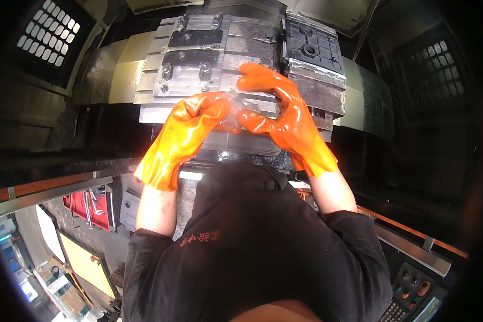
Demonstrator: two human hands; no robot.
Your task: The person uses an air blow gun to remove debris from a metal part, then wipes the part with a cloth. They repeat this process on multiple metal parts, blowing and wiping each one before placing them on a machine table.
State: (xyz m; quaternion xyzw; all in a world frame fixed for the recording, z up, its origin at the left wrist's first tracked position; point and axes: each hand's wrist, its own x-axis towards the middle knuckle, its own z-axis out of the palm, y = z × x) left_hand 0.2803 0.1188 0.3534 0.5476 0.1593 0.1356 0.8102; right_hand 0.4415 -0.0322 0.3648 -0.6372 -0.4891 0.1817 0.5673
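Note:
Both my hands wear long orange rubber gloves, above the near edge of a metal machine table (241, 48). My left hand (196, 115) is closed, its fingers pinching a small, clear, whitish item (233, 107) whose kind is blurred. Just right of that item, my right hand (284, 112) has its fingers curved and spread from the thumb. The thumb tip is close to the clear item; whether they touch I cannot tell. Beyond my left hand a metal fixture plate (163, 80) carries dark blocks and bolted clamps. Past my right fingers sits a dark square moulded metal part (311, 48).
Dark machine walls with slotted windows (48, 32) rise on both sides. A red tray (86, 209) with wrenches stands at lower left, near a yellow panel (86, 263). A control panel (410, 284) with knobs and buttons is at lower right.

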